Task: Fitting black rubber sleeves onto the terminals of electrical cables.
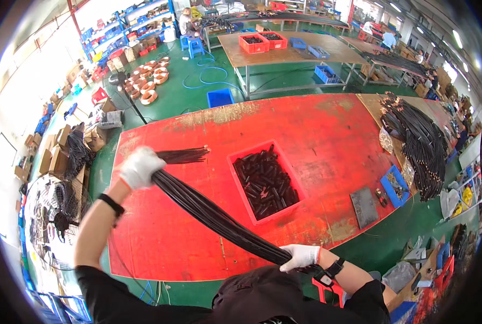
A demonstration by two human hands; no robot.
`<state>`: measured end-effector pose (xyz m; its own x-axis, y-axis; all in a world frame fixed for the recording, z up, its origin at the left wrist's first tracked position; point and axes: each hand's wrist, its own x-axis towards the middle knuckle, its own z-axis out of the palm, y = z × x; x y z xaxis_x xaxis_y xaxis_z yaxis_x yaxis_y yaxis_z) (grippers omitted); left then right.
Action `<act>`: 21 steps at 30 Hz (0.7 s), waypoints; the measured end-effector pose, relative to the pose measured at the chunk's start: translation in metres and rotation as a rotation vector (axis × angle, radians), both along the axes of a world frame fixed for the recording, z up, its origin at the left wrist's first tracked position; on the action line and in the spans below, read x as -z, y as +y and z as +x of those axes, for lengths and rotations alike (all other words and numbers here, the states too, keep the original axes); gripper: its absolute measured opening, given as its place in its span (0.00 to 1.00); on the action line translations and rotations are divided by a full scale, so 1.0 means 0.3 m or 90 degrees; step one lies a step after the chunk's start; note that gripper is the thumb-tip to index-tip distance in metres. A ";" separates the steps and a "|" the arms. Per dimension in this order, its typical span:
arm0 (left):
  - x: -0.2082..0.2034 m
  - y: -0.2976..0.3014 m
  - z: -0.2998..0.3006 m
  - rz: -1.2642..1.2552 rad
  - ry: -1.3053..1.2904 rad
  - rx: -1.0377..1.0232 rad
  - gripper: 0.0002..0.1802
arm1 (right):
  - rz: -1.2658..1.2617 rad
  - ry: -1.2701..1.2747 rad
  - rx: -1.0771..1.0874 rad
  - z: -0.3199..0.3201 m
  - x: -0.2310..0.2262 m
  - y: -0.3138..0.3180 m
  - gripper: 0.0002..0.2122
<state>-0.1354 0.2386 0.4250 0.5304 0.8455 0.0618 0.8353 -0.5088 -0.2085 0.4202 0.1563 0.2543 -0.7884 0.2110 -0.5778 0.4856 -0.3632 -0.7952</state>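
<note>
A long bundle of black cables (214, 214) stretches slantwise over the red tabletop, between my two gloved hands. My left hand (141, 167), in a white glove, is closed round it near the far left end. Beyond that hand the loose ends (187, 155) fan out, with copper-coloured tips. My right hand (300, 256), gloved too, grips the other end close to my body; its last stretch is hidden by my arm. Right of the bundle stands a red crate (301, 188) filled with short black tube-like pieces (265, 183).
The red table (327, 146) also carries a dark flat plate (364, 208) and a blue tray (395, 186) of small parts at its right. A large heap of black cables (416, 140) lies on the adjoining surface. A fan on a stand (134, 103) rises behind the left far corner.
</note>
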 end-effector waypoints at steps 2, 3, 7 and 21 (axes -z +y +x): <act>0.292 0.042 0.039 -0.059 -0.026 0.028 0.08 | -0.070 -0.105 0.001 0.061 0.097 -0.051 0.23; 0.421 0.049 0.079 -0.136 0.015 0.038 0.05 | -0.021 -0.130 0.010 0.107 0.175 -0.092 0.21; 0.989 -0.143 0.230 -0.418 -0.026 0.117 0.07 | 0.197 -0.329 -0.122 0.266 0.216 -0.166 0.21; 1.412 -0.364 0.692 -0.573 -0.063 0.043 0.12 | 0.444 -0.681 -0.283 0.545 0.223 0.035 0.17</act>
